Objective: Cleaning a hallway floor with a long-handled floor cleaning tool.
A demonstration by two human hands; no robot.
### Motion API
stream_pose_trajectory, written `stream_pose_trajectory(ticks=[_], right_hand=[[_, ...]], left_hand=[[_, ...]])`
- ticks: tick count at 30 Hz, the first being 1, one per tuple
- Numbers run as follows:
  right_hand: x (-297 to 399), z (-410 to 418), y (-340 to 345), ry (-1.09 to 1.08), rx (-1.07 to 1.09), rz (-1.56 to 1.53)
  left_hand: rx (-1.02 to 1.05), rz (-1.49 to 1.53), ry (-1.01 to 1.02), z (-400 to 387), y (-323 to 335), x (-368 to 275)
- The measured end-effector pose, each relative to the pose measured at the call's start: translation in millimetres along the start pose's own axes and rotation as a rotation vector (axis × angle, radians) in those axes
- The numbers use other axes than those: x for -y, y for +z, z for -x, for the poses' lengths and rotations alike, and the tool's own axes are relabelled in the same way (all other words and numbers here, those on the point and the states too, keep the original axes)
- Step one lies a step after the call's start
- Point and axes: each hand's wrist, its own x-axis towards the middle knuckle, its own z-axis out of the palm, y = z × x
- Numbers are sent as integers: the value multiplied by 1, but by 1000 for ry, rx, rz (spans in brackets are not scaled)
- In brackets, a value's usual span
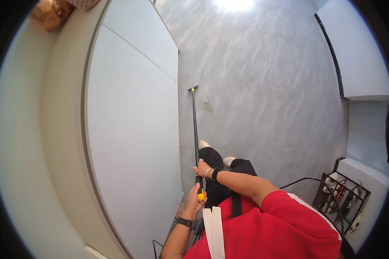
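Observation:
A long-handled floor scraper (194,126) with a dark pole and a black-and-yellow grip reaches away from my body. Its narrow flat head (193,87) rests on the grey marbled floor (262,81), close to the base of a white cabinet. My left hand (194,198) is wrapped around the grip near its yellow end. Just above it, my right hand (201,169) holds the lower pole. A brown-grey stain (208,106) marks the floor right of the pole.
The white cabinet (133,113) stands along my left side. At lower right is a black metal shoe rack (335,194) holding several shoes, with a black cable (335,197) in front. A white furniture block (359,51) stands at upper right. My feet are just right of the pole.

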Motion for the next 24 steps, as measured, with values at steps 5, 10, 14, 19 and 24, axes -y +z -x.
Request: stream_pose_trajectory(ticks=[5,10,14,19,24], right_hand=[[38,-75,-24,-81,-202,16],[96,-100,-49,-65,-285,-242],[93,-99,-55,-53,-254,-345],[66,-59,10,-109,-2,-154],[68,-64,31,-51,-19,-180]], left_hand=[[54,-62,45,-66,12,-84],[124,-146,109,-114,25,-169],[131,-141,157,-110,37,-169],[-29,-123,38,-53,-23,-110],[-35,-173,32,-51,-28,-121]])
